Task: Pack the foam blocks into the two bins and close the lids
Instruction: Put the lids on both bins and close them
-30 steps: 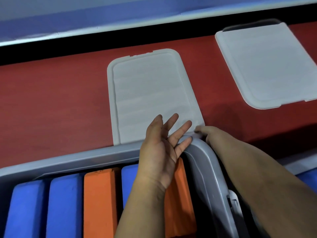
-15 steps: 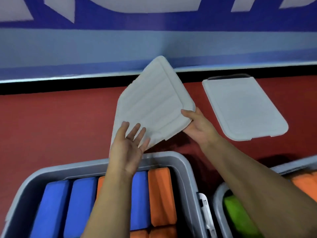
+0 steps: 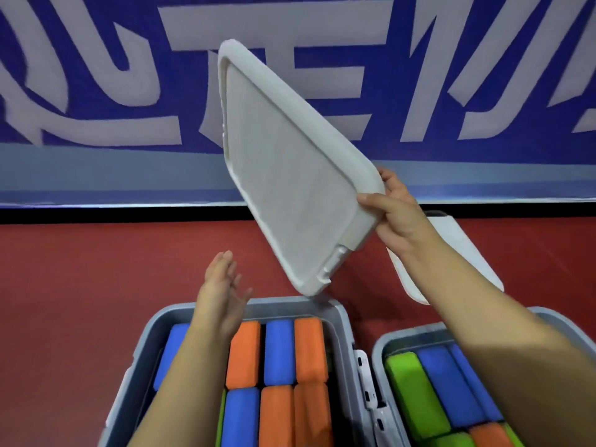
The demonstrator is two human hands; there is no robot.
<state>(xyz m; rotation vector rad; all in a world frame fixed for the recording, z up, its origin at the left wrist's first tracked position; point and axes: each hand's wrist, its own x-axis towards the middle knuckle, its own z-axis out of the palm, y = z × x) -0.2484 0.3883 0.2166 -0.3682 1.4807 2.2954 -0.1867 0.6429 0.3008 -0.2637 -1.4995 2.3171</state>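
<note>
The right hand (image 3: pixel 398 217) pinches the three o'clock edge of a white, matte, round-cornered plastic lid (image 3: pixel 290 175), tilted steeply in the air above the left bin (image 3: pixel 342 321). The left hand (image 3: pixel 221 295) hovers at seven o'clock of the lid, fingers straight and spread, holding nothing. Both grey bins hold rounded foam blocks (image 3: pixel 309 350); the right bin (image 3: pixel 380 346) sits beside. A second lid (image 3: pixel 464 253) lies flat on the red counter (image 3: pixel 96 269).

White lid (image 3: pixel 290 175); grey bins (image 3: pixel 346 321); blue, orange, green blocks (image 3: pixel 309 350); red table (image 3: pixel 96 269)
</note>
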